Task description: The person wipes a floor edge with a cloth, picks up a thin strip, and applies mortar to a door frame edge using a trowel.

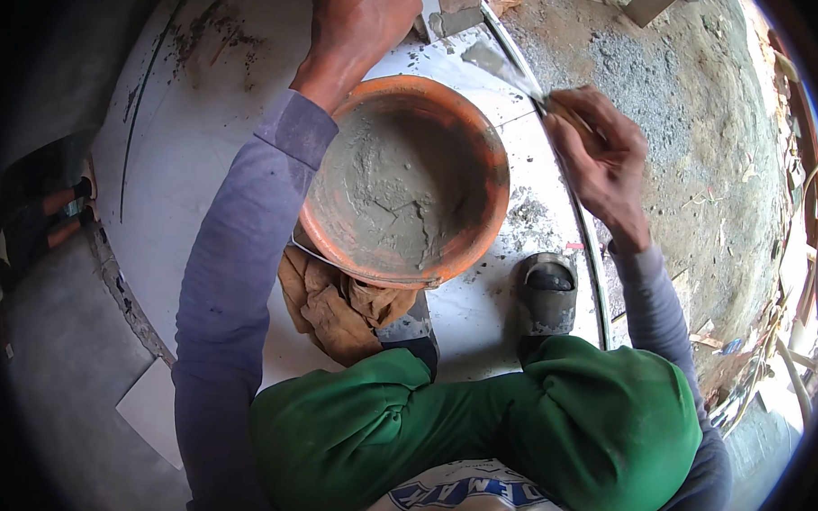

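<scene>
An orange bucket (497,182) stands between my arms, with wet grey mortar (384,192) inside and some smeared up its wall. My right hand (602,150) is closed round the handle of a trowel, to the right of the bucket's far rim. The trowel's blade (501,68) points up and left, streaked with grey mortar. Past the bucket's far left side, my left hand (363,24) reaches to the top edge of the view. Its fingers are mostly cut off there, so their hold is hidden. A mortar-smeared upright piece (458,9) stands to the right of that hand.
White tiles (224,141) lie under the bucket, bounded by a dark-edged strip (593,280) on the right. A brown cloth (335,316) lies against the bucket's near side. My sandalled foot (547,296) rests on the tiles. Rough ground with grey grit (640,74) spreads rightward. Another person's legs (64,207) show far left.
</scene>
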`<state>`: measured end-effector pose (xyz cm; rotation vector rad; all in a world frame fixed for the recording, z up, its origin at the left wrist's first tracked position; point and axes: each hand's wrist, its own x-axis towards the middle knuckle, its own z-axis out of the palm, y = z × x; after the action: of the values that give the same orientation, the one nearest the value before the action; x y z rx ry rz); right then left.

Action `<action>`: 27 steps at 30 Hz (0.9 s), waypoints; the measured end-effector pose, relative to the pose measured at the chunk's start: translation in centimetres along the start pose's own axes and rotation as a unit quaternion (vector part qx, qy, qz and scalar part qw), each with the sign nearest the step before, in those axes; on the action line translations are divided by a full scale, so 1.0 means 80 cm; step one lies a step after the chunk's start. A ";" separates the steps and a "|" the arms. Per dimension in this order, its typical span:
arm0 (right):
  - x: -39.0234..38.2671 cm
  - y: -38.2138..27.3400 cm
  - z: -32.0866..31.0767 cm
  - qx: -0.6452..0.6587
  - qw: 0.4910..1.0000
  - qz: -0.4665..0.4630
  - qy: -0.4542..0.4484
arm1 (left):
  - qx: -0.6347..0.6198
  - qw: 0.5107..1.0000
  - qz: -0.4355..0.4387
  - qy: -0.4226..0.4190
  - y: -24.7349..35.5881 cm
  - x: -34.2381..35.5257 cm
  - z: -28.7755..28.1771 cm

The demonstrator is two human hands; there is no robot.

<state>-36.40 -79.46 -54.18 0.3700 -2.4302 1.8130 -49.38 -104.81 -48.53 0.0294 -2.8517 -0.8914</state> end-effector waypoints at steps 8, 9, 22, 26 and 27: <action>-0.013 -0.043 -0.021 0.098 0.924 0.305 -0.209 | -0.012 1.000 -0.013 -0.007 0.001 0.004 -0.002; -0.016 -0.041 -0.023 0.101 0.923 0.313 -0.199 | -0.020 0.999 -0.011 -0.028 0.002 0.004 -0.003; -0.062 -0.049 -0.088 0.124 0.936 0.299 -0.135 | -0.038 0.999 -0.014 -0.033 0.003 0.002 -0.002; -0.053 -0.028 -0.090 -0.009 0.989 0.150 0.009 | 0.016 1.000 0.006 0.010 0.010 -0.004 -0.002; -0.044 -0.015 -0.084 -0.018 0.994 0.105 -0.001 | 0.015 1.000 0.008 0.010 0.012 -0.003 -0.001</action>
<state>-33.22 -72.88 -51.82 0.1167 -2.5860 1.8419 -49.10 -104.08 -47.95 0.0179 -2.8428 -0.8416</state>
